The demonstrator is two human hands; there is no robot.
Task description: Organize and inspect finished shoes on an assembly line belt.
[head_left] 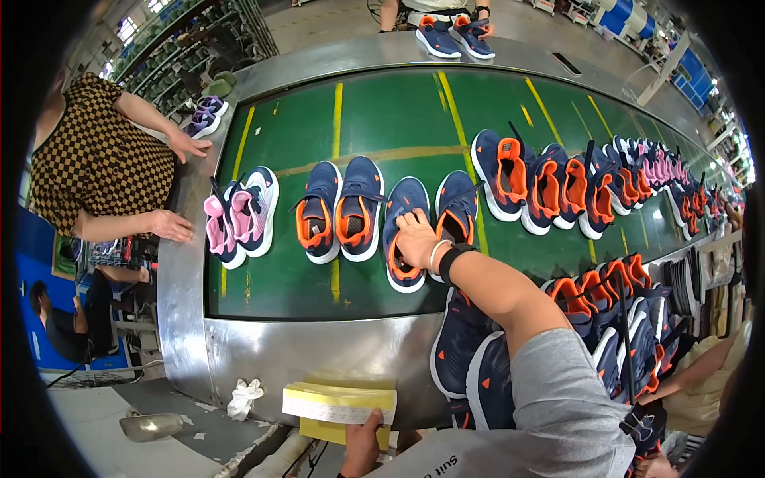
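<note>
My right hand (pixel 417 240), with a white bangle and a black band at its wrist, grips a navy sneaker (pixel 408 199) with orange lining by its upper. That sneaker's mate (pixel 457 199) lies beside it on the green conveyor belt (pixel 390 103), partly behind my wrist. At the lower edge my left hand (pixel 363 446) pinches a yellow pad of paper slips (pixel 339 408), its thumb on top and its other fingers hidden. Left of my right hand sit another navy pair (pixel 358 209) and a pink-and-purple pair (pixel 255 211).
Several navy and orange shoes (pixel 550 187) line the belt to the right. More navy shoes (pixel 490 378) are stacked by my right arm. A person in a checked top (pixel 111 159) rests both hands on the metal frame (pixel 187 263). Another person (pixel 434 6) is behind a pair at the far edge.
</note>
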